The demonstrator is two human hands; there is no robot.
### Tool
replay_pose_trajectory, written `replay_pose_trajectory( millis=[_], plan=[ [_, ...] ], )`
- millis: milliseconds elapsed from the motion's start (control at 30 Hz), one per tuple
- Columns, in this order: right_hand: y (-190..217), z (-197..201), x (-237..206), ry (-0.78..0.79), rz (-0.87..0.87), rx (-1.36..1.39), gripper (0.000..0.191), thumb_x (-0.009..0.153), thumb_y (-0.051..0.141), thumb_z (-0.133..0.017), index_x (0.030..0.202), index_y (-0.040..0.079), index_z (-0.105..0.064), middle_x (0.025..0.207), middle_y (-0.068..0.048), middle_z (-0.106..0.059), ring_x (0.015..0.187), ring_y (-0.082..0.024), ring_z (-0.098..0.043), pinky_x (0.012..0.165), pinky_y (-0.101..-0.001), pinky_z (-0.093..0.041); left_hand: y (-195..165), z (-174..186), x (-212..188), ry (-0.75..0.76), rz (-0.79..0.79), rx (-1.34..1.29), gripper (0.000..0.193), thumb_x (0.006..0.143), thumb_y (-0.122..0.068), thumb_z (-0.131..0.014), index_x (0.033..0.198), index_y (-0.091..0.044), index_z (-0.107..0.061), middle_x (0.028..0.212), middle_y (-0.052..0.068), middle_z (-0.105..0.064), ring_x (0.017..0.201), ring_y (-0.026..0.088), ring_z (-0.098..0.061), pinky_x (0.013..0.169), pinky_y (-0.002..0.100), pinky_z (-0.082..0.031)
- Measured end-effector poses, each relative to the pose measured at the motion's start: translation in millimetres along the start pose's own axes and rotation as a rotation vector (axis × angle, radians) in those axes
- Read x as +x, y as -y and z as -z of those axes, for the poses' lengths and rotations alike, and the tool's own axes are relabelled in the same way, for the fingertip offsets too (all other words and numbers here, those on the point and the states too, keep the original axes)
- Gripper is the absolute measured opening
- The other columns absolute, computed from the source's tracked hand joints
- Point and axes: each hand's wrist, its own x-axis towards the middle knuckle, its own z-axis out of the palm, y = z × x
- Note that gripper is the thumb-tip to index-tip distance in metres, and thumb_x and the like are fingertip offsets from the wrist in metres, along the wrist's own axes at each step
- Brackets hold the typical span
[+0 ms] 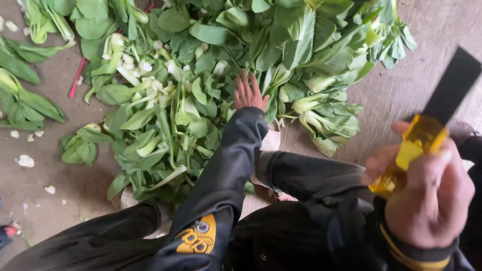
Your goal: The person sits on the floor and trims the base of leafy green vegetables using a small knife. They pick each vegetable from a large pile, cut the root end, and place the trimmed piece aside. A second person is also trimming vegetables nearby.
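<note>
Head view, read from left to right. At the far left, loose leaves and small white stem trimmings lie scattered on the brown floor, with a thin red strip beside them. Next comes the large heap of leafy greens, pale stalks and dark green blades mixed, which spreads across the upper middle of the view and rests directly on the floor. Your left hand, at the end of a dark jacket sleeve bearing a yellow patch, lies palm down on top of this heap, fingers stretched out and together; its grip is open and encloses nothing, touching only the leaves beneath it. Further right, a few separate bunches sit at the edge of the heap. At the far right, close to the camera and blurred, your right hand is closed around the translucent yellow handle of a knife, whose dark flat blade points up and to the right, well apart from the greens.
</note>
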Motion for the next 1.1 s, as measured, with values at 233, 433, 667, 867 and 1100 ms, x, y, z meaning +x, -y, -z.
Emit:
replay_pose_trajectory(
  millis=[233, 433, 667, 867, 1100],
  plan=[
    [8, -8, 5, -0.033, -0.029, 0.017, 0.056, 0.128, 0.041, -0.038, 0.130, -0.014, -0.050, 0.080, -0.017, -0.063, 0.063, -0.019, -0.060, 0.065, -0.0271, -0.051, 51, -50, 23, 0.796, 0.257, -0.207, 0.079, 0.079, -0.046, -0.081, 0.143, -0.008, -0.053, 0.133, 0.019, -0.065, 0.127, 0.035, -0.059, 0.115, 0.048, -0.038],
    [25, -25, 2, 0.092, 0.011, 0.116, 0.054, 0.124, 0.040, -0.040, 0.133, -0.011, -0.056, 0.080, -0.014, -0.064, 0.065, -0.016, -0.060, 0.064, -0.0262, -0.049, 101, 63, -6, 0.529, 0.062, -0.767, 0.075, 0.087, -0.039, -0.082, 0.142, 0.004, -0.054, 0.134, 0.027, -0.064, 0.125, 0.036, -0.062, 0.109, 0.042, -0.047],
    [32, -90, 11, 0.271, 0.024, 0.340, 0.034, 0.113, 0.026, -0.055, 0.131, -0.002, -0.057, 0.085, -0.005, -0.059, 0.063, -0.011, -0.054, 0.058, -0.0263, -0.044, 96, 329, -44, 0.228, -0.084, -0.906, 0.054, 0.095, -0.015, -0.072, 0.143, 0.001, -0.053, 0.128, 0.020, -0.068, 0.117, 0.031, -0.069, 0.102, 0.037, -0.053],
    [51, -175, 5, 0.600, -0.008, 0.605, 0.038, 0.100, 0.025, -0.071, 0.129, 0.003, -0.059, 0.109, -0.004, -0.076, 0.067, -0.004, -0.052, 0.059, -0.0204, -0.043, 86, 441, -66, -0.022, -0.171, -0.726, 0.055, 0.090, -0.009, -0.080, 0.139, -0.003, -0.057, 0.111, 0.017, -0.066, 0.100, 0.036, -0.067, 0.089, 0.041, -0.054],
    [86, -225, -38, 0.820, 0.023, 0.402, 0.060, 0.083, 0.019, -0.085, 0.135, 0.004, -0.059, 0.092, 0.001, -0.070, 0.058, -0.003, -0.054, 0.047, -0.0186, -0.042, 133, 480, -86, -0.146, -0.353, -0.389, 0.078, 0.075, -0.047, -0.075, 0.137, -0.005, -0.051, 0.125, 0.021, -0.058, 0.116, 0.037, -0.056, 0.104, 0.047, -0.042]
  ],
)
